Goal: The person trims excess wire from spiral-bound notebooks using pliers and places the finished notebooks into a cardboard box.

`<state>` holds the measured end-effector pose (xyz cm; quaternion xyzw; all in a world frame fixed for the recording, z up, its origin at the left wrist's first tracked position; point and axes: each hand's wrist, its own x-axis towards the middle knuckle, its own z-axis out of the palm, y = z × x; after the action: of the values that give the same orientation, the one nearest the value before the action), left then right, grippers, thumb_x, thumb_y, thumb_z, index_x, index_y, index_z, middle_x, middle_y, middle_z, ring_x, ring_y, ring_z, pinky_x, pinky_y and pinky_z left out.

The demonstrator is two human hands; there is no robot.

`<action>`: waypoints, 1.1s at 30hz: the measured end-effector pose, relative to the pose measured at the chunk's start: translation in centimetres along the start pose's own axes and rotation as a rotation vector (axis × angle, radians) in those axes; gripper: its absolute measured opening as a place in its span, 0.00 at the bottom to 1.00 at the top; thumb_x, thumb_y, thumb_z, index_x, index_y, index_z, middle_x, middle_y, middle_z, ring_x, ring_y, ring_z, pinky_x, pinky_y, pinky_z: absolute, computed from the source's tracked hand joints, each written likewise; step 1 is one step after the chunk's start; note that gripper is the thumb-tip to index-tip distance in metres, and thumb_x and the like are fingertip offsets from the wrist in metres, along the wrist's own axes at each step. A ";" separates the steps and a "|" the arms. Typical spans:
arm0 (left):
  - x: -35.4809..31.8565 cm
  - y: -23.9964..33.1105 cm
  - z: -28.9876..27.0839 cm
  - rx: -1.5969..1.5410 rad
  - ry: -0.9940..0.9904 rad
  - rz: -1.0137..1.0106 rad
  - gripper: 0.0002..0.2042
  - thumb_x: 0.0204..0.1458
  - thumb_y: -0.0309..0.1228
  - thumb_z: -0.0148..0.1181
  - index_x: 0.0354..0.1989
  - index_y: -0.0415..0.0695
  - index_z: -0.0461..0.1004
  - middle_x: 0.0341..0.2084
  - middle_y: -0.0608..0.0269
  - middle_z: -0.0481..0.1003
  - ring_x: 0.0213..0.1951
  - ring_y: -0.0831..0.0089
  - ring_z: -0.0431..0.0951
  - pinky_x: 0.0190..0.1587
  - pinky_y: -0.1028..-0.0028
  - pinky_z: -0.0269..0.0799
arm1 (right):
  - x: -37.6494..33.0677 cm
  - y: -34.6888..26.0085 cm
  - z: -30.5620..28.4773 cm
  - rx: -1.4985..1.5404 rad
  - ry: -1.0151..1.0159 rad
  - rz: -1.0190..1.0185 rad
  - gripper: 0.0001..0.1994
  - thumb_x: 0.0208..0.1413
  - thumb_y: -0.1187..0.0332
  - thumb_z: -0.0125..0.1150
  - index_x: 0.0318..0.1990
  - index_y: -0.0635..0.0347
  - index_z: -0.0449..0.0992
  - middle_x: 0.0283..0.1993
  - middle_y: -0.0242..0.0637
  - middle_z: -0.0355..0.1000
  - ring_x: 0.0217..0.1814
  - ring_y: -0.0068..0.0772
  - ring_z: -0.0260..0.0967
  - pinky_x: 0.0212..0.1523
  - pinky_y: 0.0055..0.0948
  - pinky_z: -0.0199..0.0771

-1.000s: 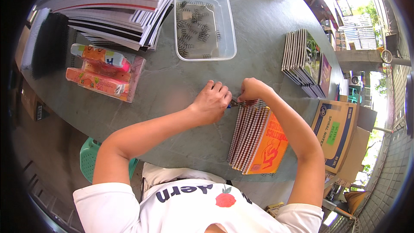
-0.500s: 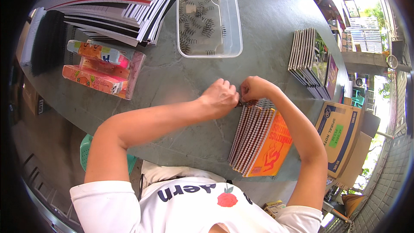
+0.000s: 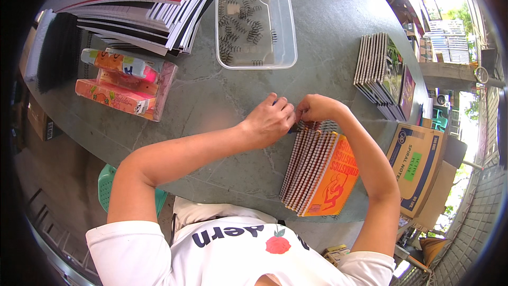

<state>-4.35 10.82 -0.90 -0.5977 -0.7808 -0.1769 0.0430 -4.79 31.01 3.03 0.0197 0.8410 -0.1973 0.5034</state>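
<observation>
Head view: the left hand [image 3: 272,119] and right hand [image 3: 316,109] meet at the far end of an orange-covered stack of spiral notebooks [image 3: 317,172], fingers pinched shut on the coil ends, apparently finishing the wire. The next move likely calls for fine fingertip work. The stack overhangs the table [image 3: 211,100] edge at 5 o'clock; open room lies at 9 o'clock, the clear tub of coils [image 3: 254,21] at 12.

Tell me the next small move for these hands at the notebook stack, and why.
Probably keep working the black spiral wire along the top edge of the orange notebook stack. Both the left hand and right hand pinch at that end, where the wire shows only near the corner.
</observation>
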 end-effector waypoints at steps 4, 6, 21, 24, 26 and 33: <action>0.5 0.1 0.0 -0.003 0.040 0.006 0.11 0.41 0.30 0.55 0.35 0.42 0.71 0.32 0.61 0.70 0.40 0.66 0.69 0.47 0.63 0.61 | 0.4 0.1 -0.3 -0.023 -0.095 -0.007 0.10 0.40 0.71 0.55 0.31 0.57 0.79 0.27 0.37 0.76 0.27 0.29 0.73 0.31 0.27 0.74; 0.5 0.0 0.0 0.005 0.001 0.042 0.09 0.40 0.30 0.55 0.32 0.43 0.71 0.29 0.61 0.70 0.38 0.67 0.70 0.44 0.65 0.63 | 0.0 -0.5 -0.4 -0.026 -0.102 0.013 0.08 0.41 0.71 0.56 0.30 0.58 0.79 0.26 0.36 0.75 0.27 0.28 0.73 0.31 0.27 0.74; 0.5 -0.3 -0.1 0.007 0.123 0.017 0.10 0.38 0.30 0.57 0.32 0.42 0.71 0.27 0.59 0.71 0.36 0.65 0.71 0.43 0.67 0.64 | -0.4 0.3 -0.5 0.162 -0.115 0.017 0.08 0.44 0.72 0.60 0.33 0.64 0.77 0.28 0.36 0.75 0.28 0.25 0.71 0.32 0.24 0.72; 1.0 0.4 0.3 -0.067 0.003 0.000 0.09 0.38 0.29 0.57 0.30 0.43 0.71 0.27 0.61 0.70 0.34 0.67 0.71 0.40 0.70 0.64 | -0.5 0.6 -0.5 0.191 -0.134 0.035 0.08 0.44 0.72 0.59 0.33 0.65 0.77 0.29 0.36 0.75 0.29 0.25 0.71 0.33 0.24 0.71; 1.1 0.4 0.5 -0.110 -0.085 -0.044 0.08 0.38 0.29 0.57 0.30 0.43 0.71 0.26 0.61 0.70 0.33 0.67 0.72 0.39 0.71 0.64 | -0.5 0.8 -0.4 0.263 -0.147 0.036 0.08 0.44 0.73 0.59 0.33 0.65 0.77 0.29 0.36 0.75 0.30 0.25 0.71 0.34 0.24 0.71; 0.7 -0.5 0.4 0.031 0.099 0.051 0.08 0.39 0.28 0.56 0.30 0.42 0.71 0.26 0.61 0.70 0.35 0.67 0.71 0.39 0.70 0.64 | -0.6 0.9 -0.5 0.250 -0.136 -0.019 0.09 0.45 0.74 0.58 0.35 0.67 0.77 0.31 0.37 0.76 0.33 0.25 0.72 0.35 0.23 0.72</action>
<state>-4.92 11.47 -1.23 -0.6071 -0.7649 -0.1931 0.0951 -4.70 32.06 3.43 0.0610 0.7741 -0.3060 0.5509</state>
